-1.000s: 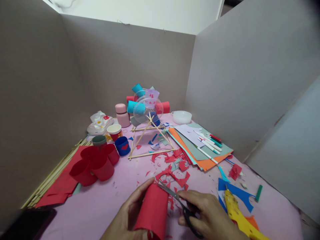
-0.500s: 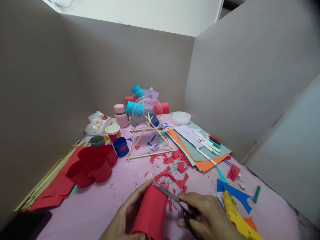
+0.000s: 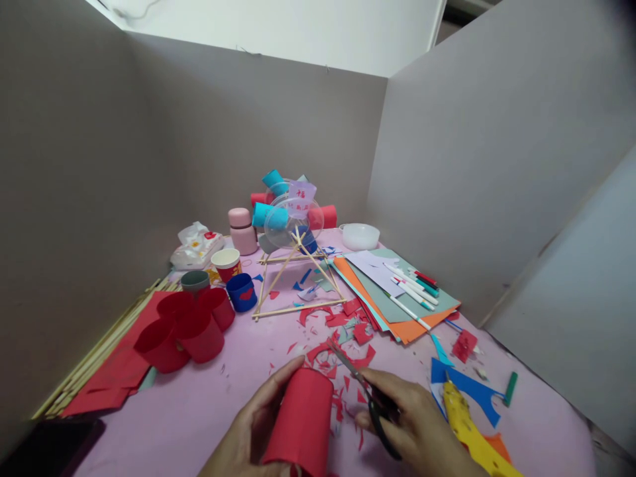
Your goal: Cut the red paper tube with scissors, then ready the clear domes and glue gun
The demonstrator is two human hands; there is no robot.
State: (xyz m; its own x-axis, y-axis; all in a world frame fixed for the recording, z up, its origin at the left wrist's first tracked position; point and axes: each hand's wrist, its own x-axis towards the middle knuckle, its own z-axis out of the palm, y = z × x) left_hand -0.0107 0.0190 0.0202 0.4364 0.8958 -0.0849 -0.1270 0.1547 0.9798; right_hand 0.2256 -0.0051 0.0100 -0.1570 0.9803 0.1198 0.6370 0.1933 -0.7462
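A red paper tube (image 3: 301,417) lies tilted in my left hand (image 3: 253,424), whose fingers wrap its left side and near end. My right hand (image 3: 410,414) grips black-handled scissors (image 3: 350,368). Their blades point away and to the left, just right of the tube's far end and apart from it. Under and beyond the blades lie red paper scraps (image 3: 360,358). A small red shred shows below the scissors, near the right hand.
Red paper cups (image 3: 199,334), a grey one and a blue cup (image 3: 242,292) stand at left. Behind is a stick frame (image 3: 298,309) carrying a wheel of paper tubes. Paper sheets with markers (image 3: 415,290) lie right, near a yellow glue gun (image 3: 464,424). A dark phone-like slab (image 3: 54,447) is front left.
The scissors have moved right and forward, off the tube's far rim. A red shred now shows below them. My left hand and the tube stay almost still.
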